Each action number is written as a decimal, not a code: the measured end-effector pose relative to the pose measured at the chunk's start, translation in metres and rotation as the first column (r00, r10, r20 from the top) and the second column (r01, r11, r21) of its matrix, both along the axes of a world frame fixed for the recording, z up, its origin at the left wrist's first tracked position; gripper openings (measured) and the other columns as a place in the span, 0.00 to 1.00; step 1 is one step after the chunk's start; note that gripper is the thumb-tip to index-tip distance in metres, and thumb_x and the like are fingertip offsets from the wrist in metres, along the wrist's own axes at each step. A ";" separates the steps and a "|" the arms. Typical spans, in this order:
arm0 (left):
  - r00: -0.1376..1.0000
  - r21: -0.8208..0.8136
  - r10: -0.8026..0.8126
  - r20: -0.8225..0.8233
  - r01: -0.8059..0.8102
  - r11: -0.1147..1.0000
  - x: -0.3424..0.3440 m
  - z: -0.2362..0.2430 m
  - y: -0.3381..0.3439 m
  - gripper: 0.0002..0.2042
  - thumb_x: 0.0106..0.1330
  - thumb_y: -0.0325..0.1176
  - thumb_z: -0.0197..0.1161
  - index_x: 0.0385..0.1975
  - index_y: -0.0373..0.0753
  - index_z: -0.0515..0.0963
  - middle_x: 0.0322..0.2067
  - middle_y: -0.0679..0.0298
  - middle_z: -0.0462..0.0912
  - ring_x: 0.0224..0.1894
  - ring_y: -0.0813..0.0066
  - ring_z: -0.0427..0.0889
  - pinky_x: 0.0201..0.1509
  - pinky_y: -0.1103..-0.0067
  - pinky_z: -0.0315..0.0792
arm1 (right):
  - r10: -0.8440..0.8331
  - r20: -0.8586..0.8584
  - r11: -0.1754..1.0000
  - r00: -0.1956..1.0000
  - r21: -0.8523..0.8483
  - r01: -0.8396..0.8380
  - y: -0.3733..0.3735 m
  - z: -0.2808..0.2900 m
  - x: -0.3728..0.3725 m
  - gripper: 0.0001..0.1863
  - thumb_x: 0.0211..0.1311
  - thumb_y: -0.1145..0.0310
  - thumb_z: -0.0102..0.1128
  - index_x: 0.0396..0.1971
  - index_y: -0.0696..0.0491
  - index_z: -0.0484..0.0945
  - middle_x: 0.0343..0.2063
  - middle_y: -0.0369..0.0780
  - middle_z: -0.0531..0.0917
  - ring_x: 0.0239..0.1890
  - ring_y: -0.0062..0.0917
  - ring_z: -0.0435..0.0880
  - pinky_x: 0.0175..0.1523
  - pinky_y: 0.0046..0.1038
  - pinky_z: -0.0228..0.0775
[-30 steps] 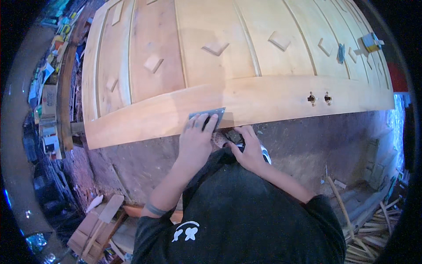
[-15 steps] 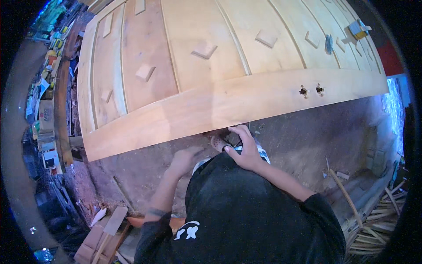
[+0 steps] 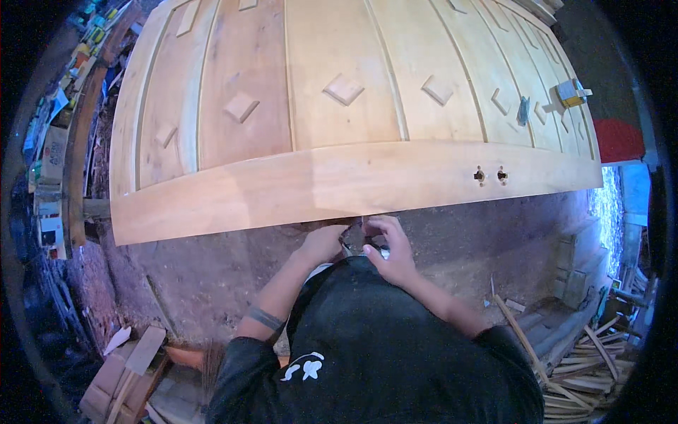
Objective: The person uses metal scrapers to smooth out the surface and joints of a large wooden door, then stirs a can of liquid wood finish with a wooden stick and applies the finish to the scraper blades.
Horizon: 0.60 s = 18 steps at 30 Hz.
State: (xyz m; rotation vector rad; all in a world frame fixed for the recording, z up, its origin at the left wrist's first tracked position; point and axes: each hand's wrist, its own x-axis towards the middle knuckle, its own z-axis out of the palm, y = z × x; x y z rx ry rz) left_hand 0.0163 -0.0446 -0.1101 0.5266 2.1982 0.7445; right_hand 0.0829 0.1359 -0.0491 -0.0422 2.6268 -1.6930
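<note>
The pale wooden panelled door lies across the upper view, with raised diamonds and two hardware holes near its front edge. Just below that edge, in front of my dark shirt, my left hand has curled fingers whose tips and contents are hidden. Beside it my right hand bends its fingers over something dark and small at waist level, too obscured to name. A blue scrap of sheet and a small yellow-and-blue container rest on the door's right part.
Cluttered tins, boxes and planks line the far left. Cut boards lie at lower left, a heap of wooden strips at lower right. A dusty floor shows below the door, and a red surface at right.
My left hand has left the door top, where it held a blue-grey sheet, and moved down beside my right hand. That sheet is out of sight. The view has shifted slightly.
</note>
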 end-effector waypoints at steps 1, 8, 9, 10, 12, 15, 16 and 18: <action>1.000 -0.006 -0.006 0.008 0.006 1.000 0.002 0.008 -0.001 0.14 0.56 0.35 0.60 0.42 0.40 0.77 0.39 0.54 0.81 0.42 0.53 0.79 0.45 0.65 0.72 | -0.006 0.008 1.000 1.000 -0.006 0.006 0.006 -0.004 0.008 0.23 0.51 0.74 0.60 0.48 0.60 0.68 0.43 0.45 0.71 0.47 0.29 0.75 0.53 0.30 0.67; 0.954 0.289 -0.099 -0.283 0.184 0.939 0.011 0.078 -0.025 0.13 0.54 0.24 0.57 0.40 0.41 0.79 0.41 0.59 0.81 0.41 0.60 0.80 0.45 0.69 0.74 | -0.220 0.373 0.967 0.901 -0.036 0.251 0.035 -0.016 0.024 0.21 0.48 0.72 0.67 0.43 0.58 0.71 0.38 0.45 0.77 0.39 0.29 0.79 0.46 0.31 0.70; 0.966 0.304 -0.093 -0.240 0.166 0.938 0.009 0.088 -0.028 0.12 0.54 0.25 0.58 0.40 0.41 0.79 0.42 0.58 0.80 0.41 0.58 0.80 0.45 0.70 0.74 | -0.081 0.429 0.988 0.900 -0.084 0.129 0.036 -0.018 0.022 0.17 0.50 0.72 0.66 0.40 0.59 0.73 0.33 0.43 0.78 0.34 0.27 0.79 0.41 0.29 0.71; 0.976 0.317 -0.086 -0.200 0.148 0.937 0.005 0.100 -0.032 0.12 0.55 0.26 0.59 0.39 0.40 0.80 0.42 0.56 0.80 0.42 0.57 0.80 0.46 0.71 0.74 | 0.060 0.471 0.990 0.880 -0.140 0.007 0.036 -0.018 0.020 0.13 0.52 0.72 0.64 0.36 0.60 0.74 0.27 0.42 0.80 0.30 0.24 0.79 0.36 0.27 0.71; 0.989 0.340 -0.086 -0.124 0.124 0.932 -0.006 0.134 -0.051 0.13 0.54 0.24 0.59 0.41 0.40 0.79 0.41 0.57 0.80 0.41 0.58 0.80 0.45 0.70 0.74 | 0.034 0.484 0.942 0.874 -0.307 0.133 0.028 -0.004 0.015 0.10 0.54 0.72 0.63 0.32 0.61 0.75 0.24 0.40 0.79 0.28 0.21 0.78 0.34 0.24 0.70; 0.986 0.316 0.032 -0.161 0.021 0.949 -0.016 0.202 -0.072 0.16 0.52 0.22 0.59 0.43 0.39 0.78 0.39 0.58 0.81 0.41 0.59 0.80 0.44 0.70 0.74 | -0.053 0.539 0.835 0.841 -0.438 0.333 0.011 0.025 -0.002 0.07 0.58 0.71 0.61 0.28 0.59 0.75 0.21 0.35 0.78 0.25 0.16 0.76 0.31 0.20 0.68; 0.948 0.284 0.143 -0.285 -0.059 0.957 -0.019 0.216 -0.073 0.17 0.51 0.22 0.59 0.43 0.38 0.78 0.39 0.57 0.81 0.41 0.58 0.80 0.43 0.70 0.73 | -0.120 0.567 0.816 0.815 -0.412 0.406 0.006 0.029 -0.011 0.07 0.59 0.72 0.60 0.26 0.58 0.74 0.21 0.34 0.77 0.25 0.14 0.75 0.31 0.18 0.69; 0.840 0.224 0.195 -0.506 -0.090 0.970 -0.019 0.224 -0.060 0.18 0.50 0.22 0.59 0.44 0.36 0.77 0.40 0.57 0.79 0.42 0.57 0.79 0.45 0.69 0.72 | -0.111 0.554 0.819 0.825 -0.420 0.392 -0.002 0.025 -0.021 0.06 0.59 0.72 0.59 0.31 0.60 0.74 0.25 0.36 0.79 0.28 0.16 0.78 0.35 0.20 0.72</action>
